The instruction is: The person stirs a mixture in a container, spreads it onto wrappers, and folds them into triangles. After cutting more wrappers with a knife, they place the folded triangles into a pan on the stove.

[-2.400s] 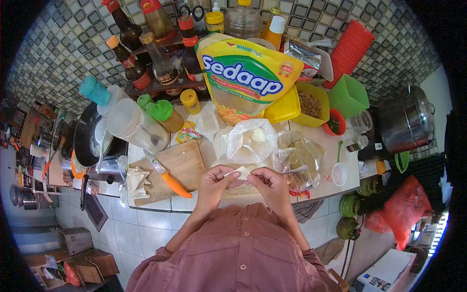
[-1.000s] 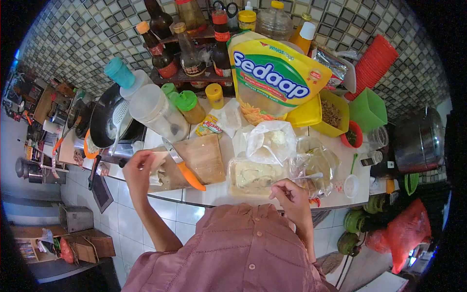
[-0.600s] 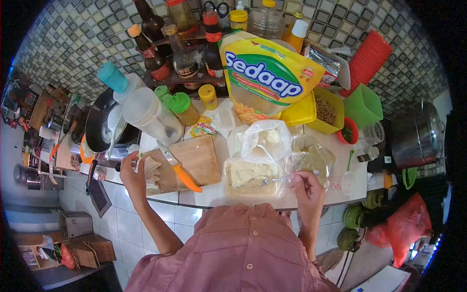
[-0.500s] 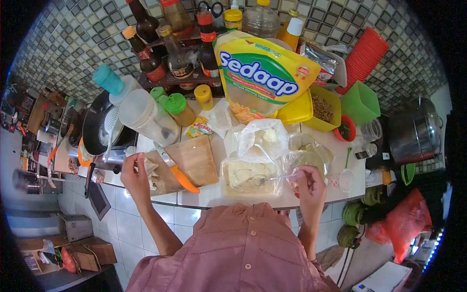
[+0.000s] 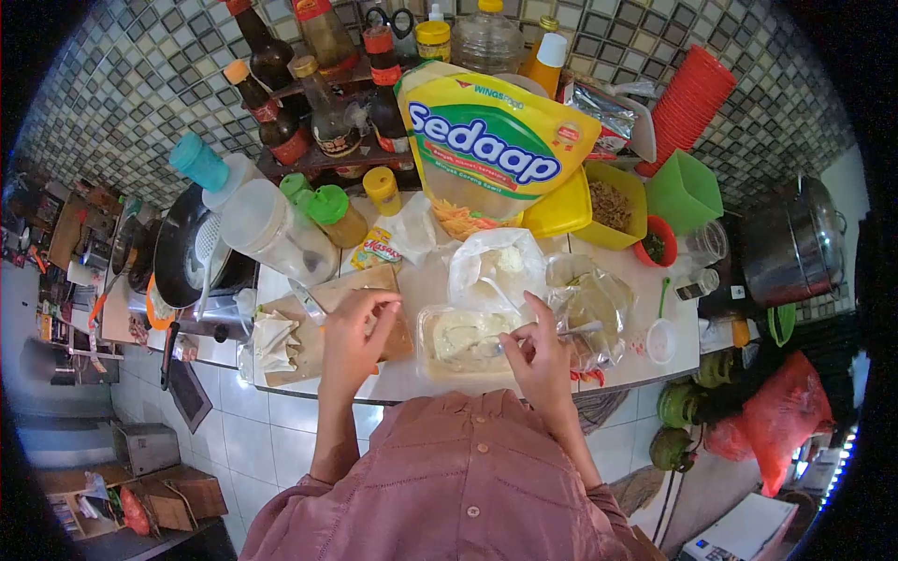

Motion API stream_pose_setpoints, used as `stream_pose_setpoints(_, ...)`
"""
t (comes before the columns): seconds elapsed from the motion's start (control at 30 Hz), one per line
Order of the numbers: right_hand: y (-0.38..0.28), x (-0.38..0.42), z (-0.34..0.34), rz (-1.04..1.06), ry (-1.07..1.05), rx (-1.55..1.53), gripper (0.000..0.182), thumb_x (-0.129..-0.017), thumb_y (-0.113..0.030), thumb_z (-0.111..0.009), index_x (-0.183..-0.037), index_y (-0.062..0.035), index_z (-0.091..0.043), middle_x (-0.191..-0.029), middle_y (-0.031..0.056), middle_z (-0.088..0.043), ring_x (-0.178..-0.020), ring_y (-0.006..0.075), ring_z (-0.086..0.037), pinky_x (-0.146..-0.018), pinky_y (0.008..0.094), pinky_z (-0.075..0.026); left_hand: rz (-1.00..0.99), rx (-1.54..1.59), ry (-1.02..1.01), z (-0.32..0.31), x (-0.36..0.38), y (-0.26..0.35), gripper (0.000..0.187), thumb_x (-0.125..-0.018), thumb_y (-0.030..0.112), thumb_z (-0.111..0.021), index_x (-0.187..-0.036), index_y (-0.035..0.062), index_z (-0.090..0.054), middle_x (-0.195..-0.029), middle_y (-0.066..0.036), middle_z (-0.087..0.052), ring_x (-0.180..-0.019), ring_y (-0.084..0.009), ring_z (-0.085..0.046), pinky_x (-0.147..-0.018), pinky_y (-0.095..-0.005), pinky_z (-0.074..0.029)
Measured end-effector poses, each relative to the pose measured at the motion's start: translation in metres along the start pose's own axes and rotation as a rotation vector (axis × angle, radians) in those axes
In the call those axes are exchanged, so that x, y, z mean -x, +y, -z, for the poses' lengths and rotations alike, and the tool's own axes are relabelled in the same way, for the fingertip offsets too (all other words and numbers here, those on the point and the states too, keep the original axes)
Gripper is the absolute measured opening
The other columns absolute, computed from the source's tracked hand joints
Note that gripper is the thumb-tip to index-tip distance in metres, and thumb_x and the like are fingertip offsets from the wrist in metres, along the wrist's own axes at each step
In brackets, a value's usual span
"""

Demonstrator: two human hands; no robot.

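So the tub (image 5: pixel 458 370) of pale paste is at 12 o'clock from the shirt (image 5: pixel 474 467), near the bench (image 5: pixel 685 329) edge, probably so both hands can reach it easily. Right hand (image 5: pixel 521 323) is at the tub's 3 o'clock, thumb and index finger spread beside the spoon (image 5: pixel 582 328), but I can't tell if it's gripping it, while the left hand (image 5: pixel 382 318) looks empty, fingers loosely curved over the board (image 5: pixel 374 279) at the tub's 9. Folded wrappers (image 5: pixel 275 342) sit at the board's 9, I'd guess off to the side so they stay out of the paste.

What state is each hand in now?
Left hand: open, nothing visible in it.
Right hand: at the spoon; cannot tell whether it grips.
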State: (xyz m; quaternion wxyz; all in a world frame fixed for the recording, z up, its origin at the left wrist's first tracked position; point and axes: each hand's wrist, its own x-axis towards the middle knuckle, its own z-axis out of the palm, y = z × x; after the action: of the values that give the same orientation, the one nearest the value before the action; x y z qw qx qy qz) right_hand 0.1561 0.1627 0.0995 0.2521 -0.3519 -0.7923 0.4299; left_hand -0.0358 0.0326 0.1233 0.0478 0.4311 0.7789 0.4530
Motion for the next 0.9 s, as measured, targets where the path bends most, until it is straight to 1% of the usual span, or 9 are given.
stream_pose_setpoints(0.07,-0.002,0.001,0.002,0.002,0.015,0.003,0.046,-0.079,-0.011,-0.063,-0.12,-0.0027,-0.042,-0.064,0.0055,-0.058,-0.048,0.0113,-0.05,-0.047,0.025,-0.041,0.016,-0.046,0.047,0.011,0.001,-0.01,0.011,-0.079,0.01,-0.062,-0.079,-0.0006,-0.059,-0.069,-0.01,-0.059,-0.061,-0.0175,-0.054,-0.055,-0.0269,-0.04)
stream_pose_setpoints(0.13,-0.001,0.004,0.005,-0.059,0.097,-0.079,0.03,-0.081,-0.009,-0.061,-0.107,-0.0011,-0.049,-0.062,0.0048,-0.057,-0.05,0.0082,-0.051,-0.047,0.0226,-0.04,0.145,-0.046,0.178,0.031,0.007,-0.032,0.009,-0.082,0.01,-0.059,-0.08,0.0006,-0.061,-0.071,-0.005,-0.06,-0.058,-0.0093,-0.049,-0.053,-0.0239,-0.04)
stream_pose_setpoints(0.2,0.007,0.01,0.013,-0.05,0.105,-0.126,0.022,-0.083,-0.006,-0.058,-0.102,-0.0016,-0.049,-0.062,0.0036,-0.056,-0.052,0.0066,-0.05,-0.047,0.0212,-0.038,0.219,-0.047,0.382,0.059,0.02,-0.056,0.009,-0.083,0.01,-0.058,-0.082,0.0015,-0.061,-0.069,-0.003,-0.06,-0.061,-0.0074,-0.054,-0.055,-0.0223,-0.04)
stream_pose_setpoints(0.27,0.009,0.014,0.018,-0.019,0.176,-0.234,0.007,-0.086,-0.004,-0.054,-0.093,-0.0013,-0.052,-0.065,0.0009,-0.054,-0.056,0.0053,-0.049,-0.049,0.0185,-0.036,0.229,-0.124,0.58,0.093,0.037,-0.08,0.015,-0.086,0.011,-0.056,-0.075,0.0015,-0.058,-0.063,0.0,-0.052,-0.057,-0.0052,-0.046,-0.051,-0.02,-0.037)
stream_pose_setpoints(0.37,0.011,0.018,0.027,-0.048,0.248,-0.218,0.004,-0.083,-0.002,-0.056,-0.086,0.0008,-0.055,-0.061,0.0038,-0.056,-0.052,0.0066,-0.051,-0.049,0.0188,-0.039,0.296,0.066,0.779,0.136,0.068,-0.104,0.03,-0.092,0.022,-0.05,-0.069,0.0042,-0.053,-0.061,0.001,-0.046,-0.054,-0.0035,-0.039,-0.047,-0.0183,-0.031)
stream_pose_setpoints(0.53,0.0,0.026,0.014,-0.044,0.206,-0.271,0.004,-0.083,-0.003,-0.056,-0.085,0.0004,-0.056,-0.062,0.0031,-0.057,-0.054,0.0057,-0.052,-0.048,0.0198,-0.04,0.414,0.116,0.986,0.171,0.106,-0.107,0.027,-0.091,0.026,-0.051,-0.077,0.0041,-0.059,-0.062,0.003,-0.047,-0.055,-0.0021,-0.038,-0.049,-0.0171,-0.027)
stream_pose_setpoints(0.7,-0.031,0.034,-0.03,0.019,-0.284,-0.142,0.014,-0.081,-0.009,-0.059,-0.095,-0.0047,-0.055,-0.062,0.0044,-0.055,-0.05,0.0115,-0.052,-0.048,0.0242,-0.041,0.58,0.078,0.937,0.187,0.137,-0.173,0.021,-0.089,0.023,-0.054,-0.089,0.004,-0.063,-0.069,0.003,-0.054,-0.06,-0.0028,-0.041,-0.052,-0.0178,-0.031)
stream_pose_setpoints(0.83,-0.045,0.04,-0.073,0.079,-0.413,-0.057,0.02,-0.081,-0.012,-0.059,-0.098,-0.006,-0.054,-0.069,0.007,-0.058,-0.052,0.0197,-0.053,-0.052,0.03,-0.044,0.53,-0.166,0.787,0.195,0.178,-0.255,0.015,-0.084,0.017,-0.06,-0.086,0.0028,-0.064,-0.07,0.0,-0.06,-0.06,-0.007,-0.049,-0.054,-0.0209,-0.038)
stream_pose_setpoints(0.9,-0.052,0.045,-0.095,0.104,-0.361,-0.038,0.023,-0.08,-0.012,-0.059,-0.101,-0.0057,-0.053,-0.082,0.0096,-0.059,-0.069,0.0264,-0.055,-0.063,0.0346,-0.045,0.601,-0.361,0.663,0.196,0.2,-0.279,0.018,-0.081,0.02,-0.063,-0.08,0.0024,-0.066,-0.064,-0.007,-0.061,-0.057,-0.0119,-0.054,-0.052,-0.0278,-0.041)
